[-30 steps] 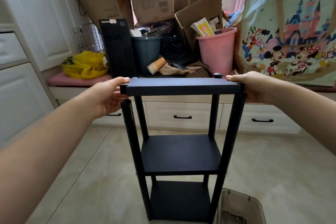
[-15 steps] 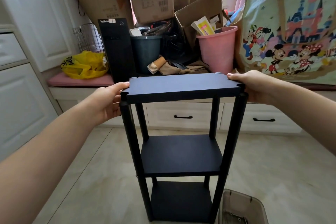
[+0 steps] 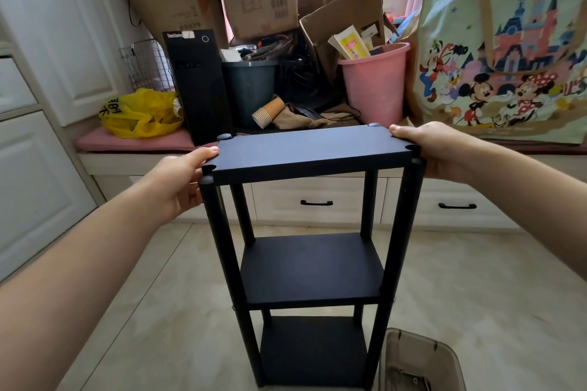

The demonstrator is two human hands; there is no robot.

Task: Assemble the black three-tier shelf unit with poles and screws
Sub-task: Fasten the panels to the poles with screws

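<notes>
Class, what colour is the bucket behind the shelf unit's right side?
Pink bucket, clearest in the head view.

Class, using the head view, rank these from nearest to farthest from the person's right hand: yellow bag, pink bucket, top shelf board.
1. top shelf board, held by the right hand.
2. pink bucket, just behind, leftward.
3. yellow bag, far left.

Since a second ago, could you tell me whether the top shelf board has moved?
Yes. The top shelf board has tipped down: its near edge sits closer to the drawer handle behind, which has kept its place.
</notes>
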